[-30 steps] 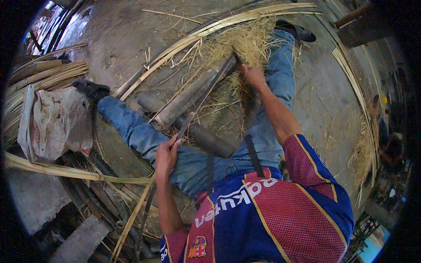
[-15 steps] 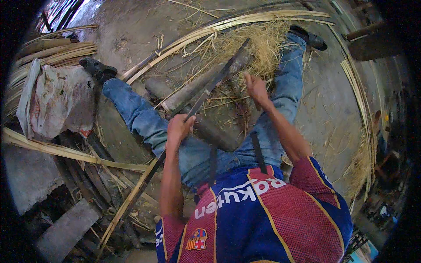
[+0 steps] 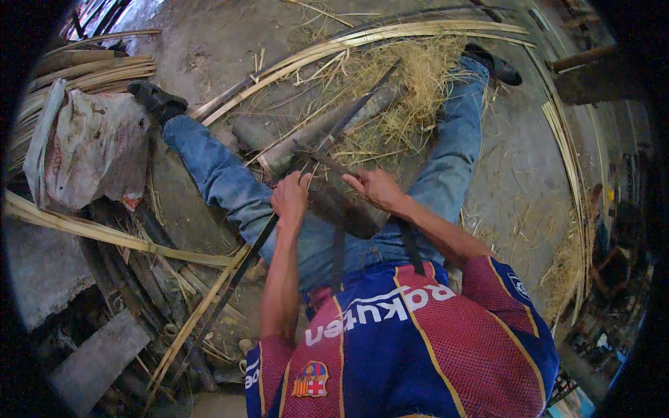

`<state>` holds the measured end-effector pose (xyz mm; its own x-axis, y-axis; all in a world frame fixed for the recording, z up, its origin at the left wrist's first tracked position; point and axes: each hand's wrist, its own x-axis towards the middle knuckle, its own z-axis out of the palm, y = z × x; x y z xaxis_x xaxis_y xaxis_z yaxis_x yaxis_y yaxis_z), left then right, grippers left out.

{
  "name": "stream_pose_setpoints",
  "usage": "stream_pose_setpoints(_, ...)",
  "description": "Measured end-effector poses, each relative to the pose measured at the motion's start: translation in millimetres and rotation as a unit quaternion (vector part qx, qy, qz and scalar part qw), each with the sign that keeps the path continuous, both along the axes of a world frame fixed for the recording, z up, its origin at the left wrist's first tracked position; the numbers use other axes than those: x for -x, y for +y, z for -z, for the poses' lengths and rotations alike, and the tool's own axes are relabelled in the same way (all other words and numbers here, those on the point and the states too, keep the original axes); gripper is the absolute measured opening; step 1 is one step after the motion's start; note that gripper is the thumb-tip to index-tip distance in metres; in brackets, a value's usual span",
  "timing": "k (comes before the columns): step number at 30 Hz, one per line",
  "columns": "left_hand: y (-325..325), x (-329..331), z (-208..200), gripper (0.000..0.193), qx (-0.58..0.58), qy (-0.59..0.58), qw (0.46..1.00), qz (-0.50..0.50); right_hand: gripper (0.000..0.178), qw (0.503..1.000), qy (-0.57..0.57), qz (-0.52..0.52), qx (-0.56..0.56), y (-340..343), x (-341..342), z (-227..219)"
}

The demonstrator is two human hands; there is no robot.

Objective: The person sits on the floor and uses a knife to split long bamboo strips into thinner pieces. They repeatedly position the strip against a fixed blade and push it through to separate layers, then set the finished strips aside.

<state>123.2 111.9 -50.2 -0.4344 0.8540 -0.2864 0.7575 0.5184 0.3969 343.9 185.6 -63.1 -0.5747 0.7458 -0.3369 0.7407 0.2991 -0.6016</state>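
Note:
My left hand (image 3: 290, 197) is closed round a long dark bamboo strip (image 3: 352, 115), which slants from beside my left hip up to the pile of shavings. The strip lies over a short round log (image 3: 296, 150) between my legs. My right hand (image 3: 378, 188) is closed, thumb out, on a knife whose dark blade (image 3: 333, 164) points left and crosses the strip just beyond my left hand. The knife's handle is hidden in my fist.
Fine pale shavings (image 3: 418, 83) lie heaped by my right foot. Long split bamboo strips (image 3: 376, 33) curve across the floor ahead, with more (image 3: 568, 167) at the right. A stained whitish sack (image 3: 97, 150) stands at the left, near dark poles (image 3: 125, 279) and a flat board (image 3: 101, 362).
My right hand has come left and nearer to me, bringing the knife blade onto the strip close to my left hand. The left hand has shifted only slightly, still gripping the strip.

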Motion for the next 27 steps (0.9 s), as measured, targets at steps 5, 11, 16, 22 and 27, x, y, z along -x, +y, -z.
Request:
stream_pose_setpoints(5,-8.1,-3.8,2.7,0.040,0.042,0.012,0.999,-0.002,0.063,0.999,-0.024,-0.014,-0.037,30.2,-19.6,0.2)
stream_pose_setpoints(11,-11.6,-2.4,12.6,0.043,-0.034,0.026,0.999,0.019,0.065,0.998,-0.013,0.046,-0.035,56.0,-36.3,30.3)
stream_pose_setpoints(16,-6.2,-2.8,8.9,0.038,-0.023,0.030,0.999,0.017,0.059,0.992,0.020,-0.110,-0.052,45.9,-30.3,-3.5)
stream_pose_setpoints(22,-8.5,-2.7,3.9,0.039,-0.065,0.008,0.998,0.014,0.062,0.998,-0.043,-0.041,-0.029,59.0,-38.8,7.6)
stream_pose_setpoints(27,-18.2,0.5,-18.3,0.039,0.008,-0.071,0.997,0.009,0.064,0.997,-0.020,0.029,-0.065,108.4,-67.5,25.1)
